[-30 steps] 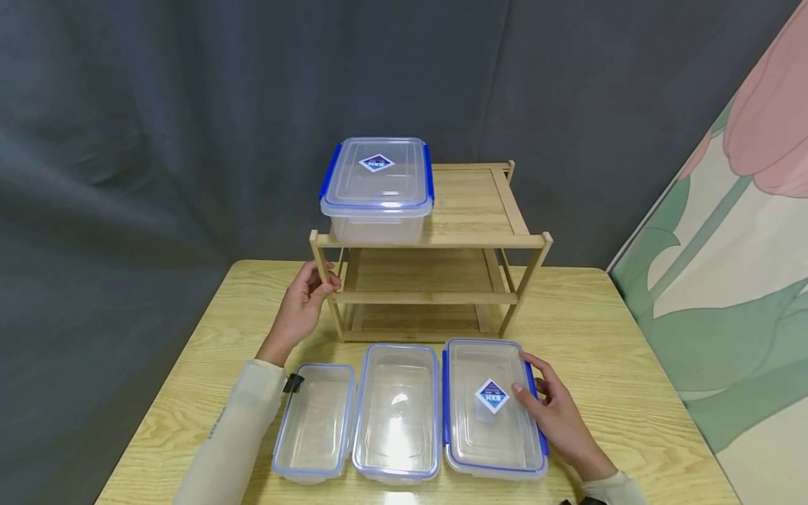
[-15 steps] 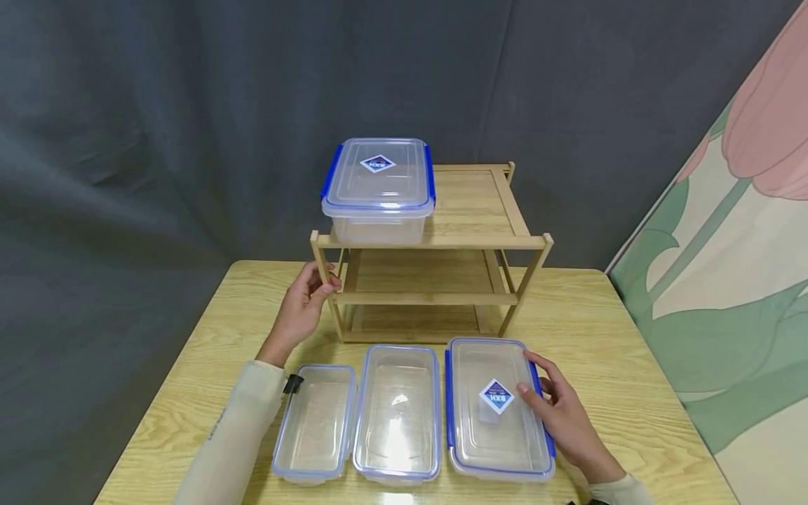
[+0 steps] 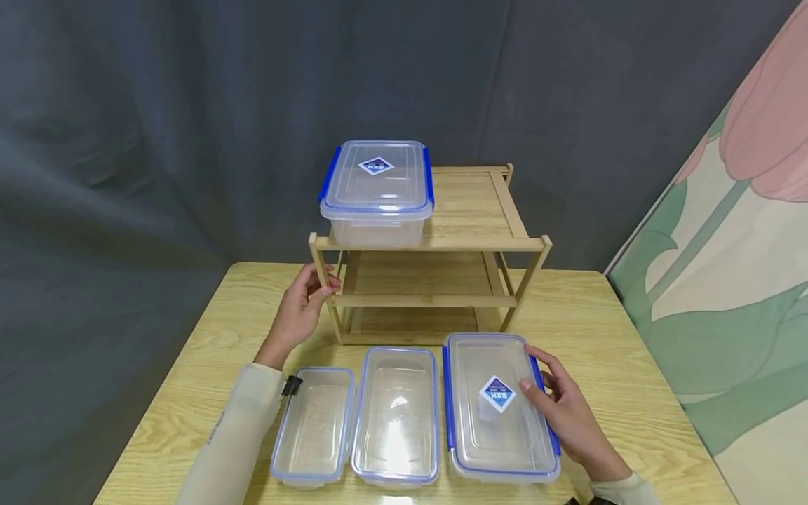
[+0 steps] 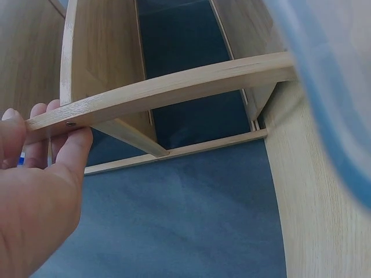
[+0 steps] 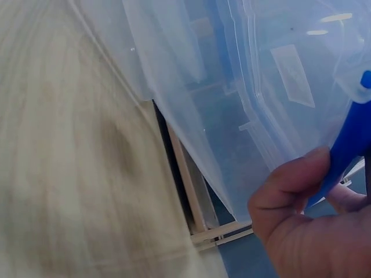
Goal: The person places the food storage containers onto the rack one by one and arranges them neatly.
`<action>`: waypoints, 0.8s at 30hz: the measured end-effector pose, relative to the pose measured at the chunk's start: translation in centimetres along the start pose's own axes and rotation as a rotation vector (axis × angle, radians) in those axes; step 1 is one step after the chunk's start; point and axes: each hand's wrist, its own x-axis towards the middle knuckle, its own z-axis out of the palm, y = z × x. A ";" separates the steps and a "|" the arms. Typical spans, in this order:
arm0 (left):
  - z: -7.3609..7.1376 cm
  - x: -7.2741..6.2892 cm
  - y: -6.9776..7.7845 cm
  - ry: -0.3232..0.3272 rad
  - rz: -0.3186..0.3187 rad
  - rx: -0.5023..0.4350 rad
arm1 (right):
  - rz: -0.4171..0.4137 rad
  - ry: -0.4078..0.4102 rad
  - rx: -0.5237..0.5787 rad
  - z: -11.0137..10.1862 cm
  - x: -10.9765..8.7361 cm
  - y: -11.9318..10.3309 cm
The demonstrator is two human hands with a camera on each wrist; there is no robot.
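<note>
Dark grey cloth hangs behind a pale wooden table, and a painted panel with pink and green shapes is cut off at the right edge of the head view.

At the left, the left hand grips the front left post of a bamboo shelf rack, its thumb and fingers curled round the post at the level of the middle shelf; the left wrist view shows the fingertips wrapped over the wood. Below that forearm a small open container stands at the table's near edge, with a black strap on the sleeve just beside its corner. A medium open container sits next to it, the two touching or nearly so.

On the rack's top shelf, at its left, a lidded box with blue clips rests.

Further right, a large lidded container with a diamond label is gripped along its right side by the right hand, thumb on the lid and fingers hidden below the rim. Its far end looks slightly raised, though whether the near end is still on the table cannot be told. The right wrist view is blurred, showing only clear plastic, a blue clip and the thumb.
</note>
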 end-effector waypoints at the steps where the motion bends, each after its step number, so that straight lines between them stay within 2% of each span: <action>1: 0.0 0.0 0.0 0.001 -0.001 -0.003 | -0.004 -0.001 0.000 0.0 0.0 -0.1; 12: -0.4 -0.3 0.3 -0.024 -0.040 -0.071 | -0.037 -0.009 0.020 -0.1 -0.4 -1.8; 20: -0.5 -0.1 0.6 -0.003 0.039 -0.174 | -0.062 -0.028 0.006 -0.4 -0.6 -3.0; 24: -0.5 0.0 0.6 -0.004 0.054 -0.184 | -0.073 -0.020 -0.011 -0.4 -0.7 -3.4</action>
